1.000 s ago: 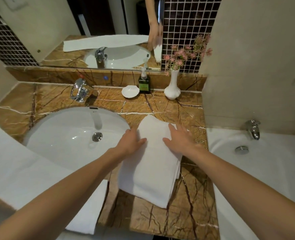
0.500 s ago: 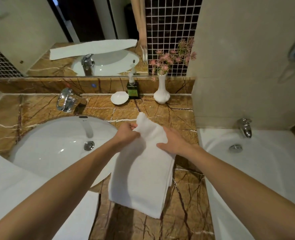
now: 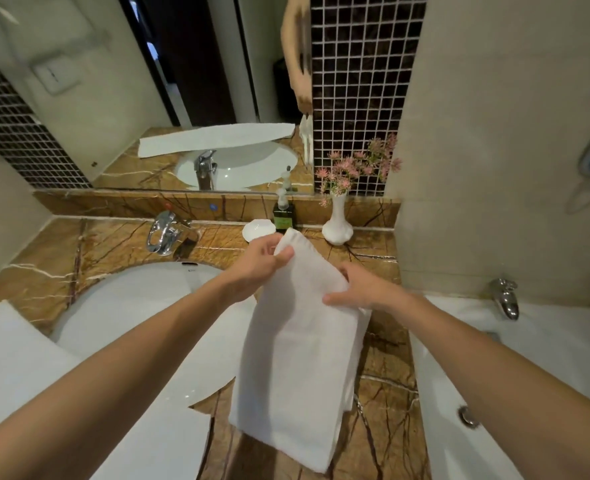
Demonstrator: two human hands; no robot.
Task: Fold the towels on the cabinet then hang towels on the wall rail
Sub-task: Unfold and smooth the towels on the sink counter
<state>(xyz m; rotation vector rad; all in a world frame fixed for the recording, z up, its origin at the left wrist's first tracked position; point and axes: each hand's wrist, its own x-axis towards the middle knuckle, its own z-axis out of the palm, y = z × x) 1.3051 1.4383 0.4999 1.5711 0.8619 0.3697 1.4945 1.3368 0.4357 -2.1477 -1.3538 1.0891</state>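
**Both your hands hold the folded towel**

Your left hand (image 3: 262,261) has its fingers curled. It pinches the top corner of the folded white towel (image 3: 297,358) between thumb and fingers. Your right hand (image 3: 359,289) grips the right edge of the towel a little lower down. Its thumb is on the front and its fingers curl round the side. The two hands are near each other but do not touch.

The towel is long and thick, folded in layers. Its top end is lifted up toward the wall, and the rest slopes down toward you. Its low end is over the brown marble tabletop (image 3: 383,393). You cannot tell if that end touches the stone.

Under your left arm is the white oval sink (image 3: 131,299), set into the tabletop. A flat white towel (image 3: 20,368) lies at the near left, spread over the front rim of the sink. Behind the sink stands a shiny chrome tap (image 3: 163,233).

Just behind your left hand sits a small white soap dish (image 3: 258,230). A dark green soap bottle with a pump (image 3: 283,216) stands right beside the dish. A little to the right is a white vase (image 3: 337,226) with pink flowers (image 3: 359,168) in it.

The big wall mirror (image 3: 182,81) behind the tabletop shows the sink and the flat towel. On your right is a white bathtub (image 3: 529,358), right next to the tabletop. A chrome tub tap (image 3: 505,297) sits at its far edge.
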